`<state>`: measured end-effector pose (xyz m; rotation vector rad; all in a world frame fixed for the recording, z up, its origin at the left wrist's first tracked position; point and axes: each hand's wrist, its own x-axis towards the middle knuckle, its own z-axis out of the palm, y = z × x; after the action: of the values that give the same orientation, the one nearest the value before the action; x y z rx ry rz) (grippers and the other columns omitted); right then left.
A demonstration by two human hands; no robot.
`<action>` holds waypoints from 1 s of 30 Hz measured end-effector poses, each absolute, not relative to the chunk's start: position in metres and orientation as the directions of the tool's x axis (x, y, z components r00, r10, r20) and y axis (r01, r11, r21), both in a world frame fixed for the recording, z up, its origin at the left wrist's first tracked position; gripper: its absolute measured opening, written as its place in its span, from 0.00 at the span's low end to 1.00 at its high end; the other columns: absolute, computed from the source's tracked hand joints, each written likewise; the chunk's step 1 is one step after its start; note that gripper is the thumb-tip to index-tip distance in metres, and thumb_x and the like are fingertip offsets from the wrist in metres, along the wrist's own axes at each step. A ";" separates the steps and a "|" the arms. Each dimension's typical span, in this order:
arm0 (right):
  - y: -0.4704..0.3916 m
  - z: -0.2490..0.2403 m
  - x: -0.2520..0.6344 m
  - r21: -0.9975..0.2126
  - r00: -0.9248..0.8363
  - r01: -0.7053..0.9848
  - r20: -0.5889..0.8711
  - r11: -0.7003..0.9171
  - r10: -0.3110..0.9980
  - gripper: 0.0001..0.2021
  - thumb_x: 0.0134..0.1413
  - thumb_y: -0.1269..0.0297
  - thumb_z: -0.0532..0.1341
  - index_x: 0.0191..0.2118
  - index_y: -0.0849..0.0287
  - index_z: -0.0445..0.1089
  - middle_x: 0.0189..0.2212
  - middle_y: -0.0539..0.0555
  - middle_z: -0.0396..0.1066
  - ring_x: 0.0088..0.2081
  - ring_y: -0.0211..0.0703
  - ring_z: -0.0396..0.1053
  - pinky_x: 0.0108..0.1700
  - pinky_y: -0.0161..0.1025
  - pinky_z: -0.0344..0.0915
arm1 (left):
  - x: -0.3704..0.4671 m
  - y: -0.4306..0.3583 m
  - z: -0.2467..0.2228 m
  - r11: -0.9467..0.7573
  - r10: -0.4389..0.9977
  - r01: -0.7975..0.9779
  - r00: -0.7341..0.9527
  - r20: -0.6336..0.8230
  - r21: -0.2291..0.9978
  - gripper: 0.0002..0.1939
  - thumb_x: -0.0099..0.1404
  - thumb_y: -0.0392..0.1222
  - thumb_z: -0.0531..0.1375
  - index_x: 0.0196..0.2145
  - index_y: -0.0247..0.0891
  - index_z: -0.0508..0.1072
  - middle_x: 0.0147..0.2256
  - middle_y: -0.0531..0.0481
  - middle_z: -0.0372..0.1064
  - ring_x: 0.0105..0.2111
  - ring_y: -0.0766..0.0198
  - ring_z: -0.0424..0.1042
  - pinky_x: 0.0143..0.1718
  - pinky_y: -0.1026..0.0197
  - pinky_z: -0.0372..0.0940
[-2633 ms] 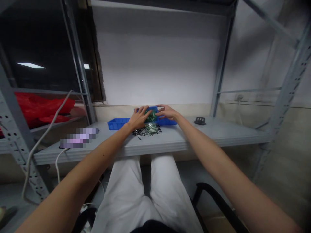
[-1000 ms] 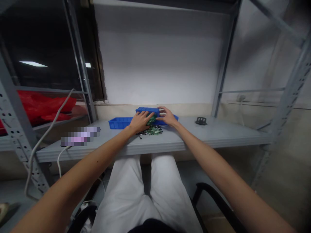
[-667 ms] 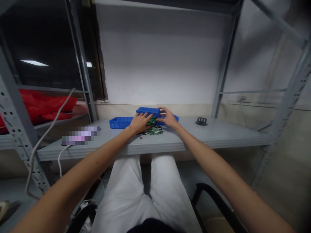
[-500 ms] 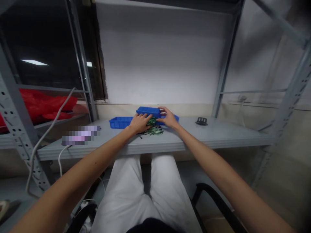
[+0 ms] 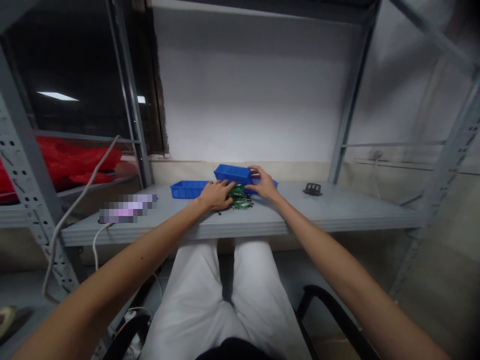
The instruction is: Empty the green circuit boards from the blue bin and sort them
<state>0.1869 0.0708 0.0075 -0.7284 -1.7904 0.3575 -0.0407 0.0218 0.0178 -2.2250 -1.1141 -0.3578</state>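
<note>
My right hand [image 5: 264, 184] is closed on the right end of a blue plastic bin [image 5: 233, 173], which is raised and tilted above the shelf. Below the bin lies a heap of small green and dark pieces [image 5: 240, 197], too small to name. My left hand [image 5: 216, 195] rests at the left side of this heap, palm down with fingers stretched out over the pieces. Its fingertips come near the bin's lower edge. A second blue bin [image 5: 187, 190] stands left of my left hand. Behind my right hand a third blue bin [image 5: 275, 184] is partly hidden.
The grey metal shelf [image 5: 337, 210] carries a black slotted part [image 5: 312, 189] at the right. On the left lies a blurred-out purple object [image 5: 127, 209] beside a white cable [image 5: 80, 200]. Red plastic sheeting [image 5: 75, 160] sits farther left. Metal uprights stand at both sides.
The raised bin has shifted slightly right and tipped a little more. My left hand has moved in closer against the pieces. The view has turned very slightly.
</note>
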 end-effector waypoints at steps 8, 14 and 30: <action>0.069 0.010 0.193 -0.584 -0.141 0.276 0.761 0.763 0.633 0.34 0.37 0.65 0.72 0.53 0.46 0.63 0.46 0.53 0.68 0.48 0.48 0.68 0.48 0.47 0.70 | -0.044 0.015 0.015 -0.473 0.604 0.778 0.628 0.491 -0.413 0.28 0.65 0.53 0.50 0.61 0.43 0.58 0.53 0.41 0.66 0.50 0.46 0.67 0.46 0.49 0.62; 0.065 0.013 0.193 -0.569 -0.107 0.259 0.786 0.780 0.609 0.33 0.37 0.65 0.72 0.53 0.47 0.64 0.47 0.55 0.69 0.48 0.49 0.69 0.47 0.47 0.71 | -0.043 0.013 0.015 -0.485 0.612 0.781 0.625 0.485 -0.394 0.29 0.66 0.56 0.50 0.61 0.45 0.58 0.55 0.41 0.64 0.51 0.47 0.65 0.48 0.48 0.61; 0.131 0.053 0.160 -0.769 0.209 0.410 0.602 0.490 0.771 0.34 0.51 0.50 0.63 0.61 0.60 0.58 0.41 0.59 0.73 0.36 0.46 0.74 0.32 0.41 0.74 | -0.044 0.012 0.026 -0.552 0.660 0.770 0.638 0.397 -0.320 0.27 0.67 0.58 0.46 0.59 0.46 0.60 0.53 0.41 0.65 0.52 0.46 0.65 0.48 0.46 0.63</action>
<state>0.1597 0.1309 0.0534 -1.1151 -1.4120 0.3415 -0.0441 0.0124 0.0263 -2.3931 -1.1219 -0.3182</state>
